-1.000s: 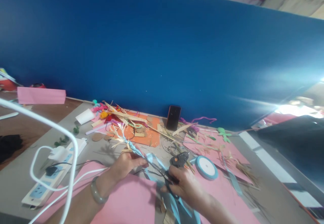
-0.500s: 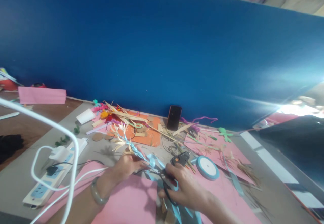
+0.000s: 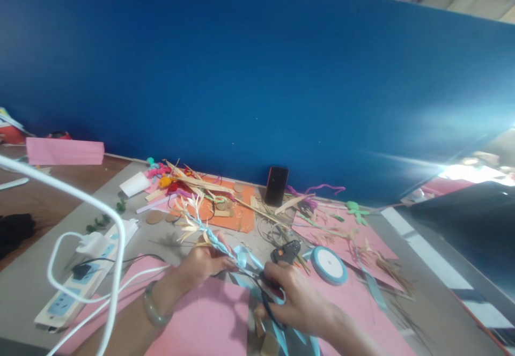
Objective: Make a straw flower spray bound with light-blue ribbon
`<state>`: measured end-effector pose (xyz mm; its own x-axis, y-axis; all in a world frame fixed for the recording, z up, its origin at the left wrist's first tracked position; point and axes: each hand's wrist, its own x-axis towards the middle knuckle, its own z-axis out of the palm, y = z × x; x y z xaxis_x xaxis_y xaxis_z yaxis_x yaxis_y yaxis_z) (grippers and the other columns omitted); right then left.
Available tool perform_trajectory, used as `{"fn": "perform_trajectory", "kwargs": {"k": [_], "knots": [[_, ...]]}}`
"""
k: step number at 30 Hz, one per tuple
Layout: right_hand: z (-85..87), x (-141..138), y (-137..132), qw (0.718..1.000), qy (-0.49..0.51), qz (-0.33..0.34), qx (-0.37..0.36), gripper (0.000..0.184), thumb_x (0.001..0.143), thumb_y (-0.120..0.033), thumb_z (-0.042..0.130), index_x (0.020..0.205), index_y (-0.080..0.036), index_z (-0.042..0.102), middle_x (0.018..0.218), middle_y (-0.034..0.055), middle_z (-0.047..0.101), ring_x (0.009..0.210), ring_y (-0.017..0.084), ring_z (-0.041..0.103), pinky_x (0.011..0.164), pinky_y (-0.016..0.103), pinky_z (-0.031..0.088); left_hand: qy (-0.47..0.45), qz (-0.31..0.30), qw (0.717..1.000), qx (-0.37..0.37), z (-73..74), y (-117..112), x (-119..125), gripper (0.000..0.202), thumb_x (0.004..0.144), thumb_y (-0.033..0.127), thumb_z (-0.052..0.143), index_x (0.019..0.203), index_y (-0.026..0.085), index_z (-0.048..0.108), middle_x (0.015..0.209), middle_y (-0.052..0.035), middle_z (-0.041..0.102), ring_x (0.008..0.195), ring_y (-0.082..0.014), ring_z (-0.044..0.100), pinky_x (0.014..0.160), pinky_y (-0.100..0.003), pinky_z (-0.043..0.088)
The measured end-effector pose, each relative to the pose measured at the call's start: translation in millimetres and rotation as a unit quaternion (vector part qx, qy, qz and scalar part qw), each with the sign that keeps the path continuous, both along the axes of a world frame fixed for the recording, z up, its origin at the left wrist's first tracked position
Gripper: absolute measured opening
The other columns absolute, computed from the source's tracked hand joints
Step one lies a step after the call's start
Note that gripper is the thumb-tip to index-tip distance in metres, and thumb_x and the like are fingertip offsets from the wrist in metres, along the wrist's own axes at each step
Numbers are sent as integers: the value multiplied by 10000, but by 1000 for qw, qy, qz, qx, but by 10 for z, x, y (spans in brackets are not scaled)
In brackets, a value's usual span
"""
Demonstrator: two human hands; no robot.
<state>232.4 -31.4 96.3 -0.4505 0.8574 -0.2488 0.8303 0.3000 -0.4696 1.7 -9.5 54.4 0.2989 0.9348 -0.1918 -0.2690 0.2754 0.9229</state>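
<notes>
My left hand (image 3: 207, 259), with a bangle on its wrist, is closed around a bundle of pale dried strips wrapped in light blue ribbon (image 3: 217, 243). The strips' frayed ends fan out to the upper left. In my right hand (image 3: 292, 297) are black-handled scissors (image 3: 267, 305), fingers through the loops. Their blades lie against the ribbon just right of my left fingertips; whether they cut into it cannot be made out. Loose ribbon trails down below my right hand. A ribbon spool (image 3: 329, 265) lies right of it, and a dark glue gun (image 3: 285, 252) sits just beyond.
A power strip (image 3: 60, 308) with white cables stands at the left, one cable looping up close to the camera. A phone (image 3: 277, 186) leans against the blue panel (image 3: 241, 77). Pink sheets (image 3: 209, 318), an orange sheet (image 3: 245, 214), dried strips and pipe cleaners cover the table.
The scissors have tilted slightly and their handles look a little wider apart, while my right hand has shifted very slightly. My left hand keeps its grip on the bundle.
</notes>
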Motion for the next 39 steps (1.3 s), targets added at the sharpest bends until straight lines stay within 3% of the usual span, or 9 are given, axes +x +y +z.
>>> {"fn": "perform_trajectory", "kwargs": {"k": [6,13,18,28,34,39], "knots": [[-109,20,1,1000,13,9,6,397,711,-477,742,668,-206,455,657,-43,498,591,114,410,552,237,287,-16,8,1000,-12,4,6,10,276,588,203,834,655,192,566,633,28,703,570,-135,634,582,-241,497],[-232,77,20,1000,12,12,26,457,724,-604,701,677,-202,489,673,-24,501,594,122,419,543,237,293,-53,-13,998,-16,66,-7,5,224,615,164,813,647,173,591,552,45,654,534,-119,604,580,-238,479],[-289,104,37,998,-20,8,58,457,722,-620,702,683,-197,530,662,-19,480,586,129,412,534,241,273,-73,-14,997,3,3,-11,11,221,630,142,802,653,167,583,556,30,677,525,-112,602,550,-219,449],[-135,23,28,996,-20,33,77,466,715,-648,684,743,-208,532,701,1,515,643,163,456,567,258,317,-84,-25,996,6,-10,-1,-14,266,631,184,852,677,164,590,584,38,669,500,-93,577,583,-239,499],[-89,-27,35,999,1,31,42,452,697,-612,717,723,-206,522,689,-8,524,644,155,464,563,249,331,-57,-25,998,-1,-71,2,-15,270,612,188,862,702,161,610,621,8,706,582,-149,660,591,-255,526],[-70,-66,38,999,13,23,42,442,682,-594,734,706,-203,530,697,-3,539,641,151,465,566,249,340,-16,-23,1000,11,-39,-13,-14,199,629,202,840,693,170,654,631,9,712,619,-180,676,624,-283,544]]}}
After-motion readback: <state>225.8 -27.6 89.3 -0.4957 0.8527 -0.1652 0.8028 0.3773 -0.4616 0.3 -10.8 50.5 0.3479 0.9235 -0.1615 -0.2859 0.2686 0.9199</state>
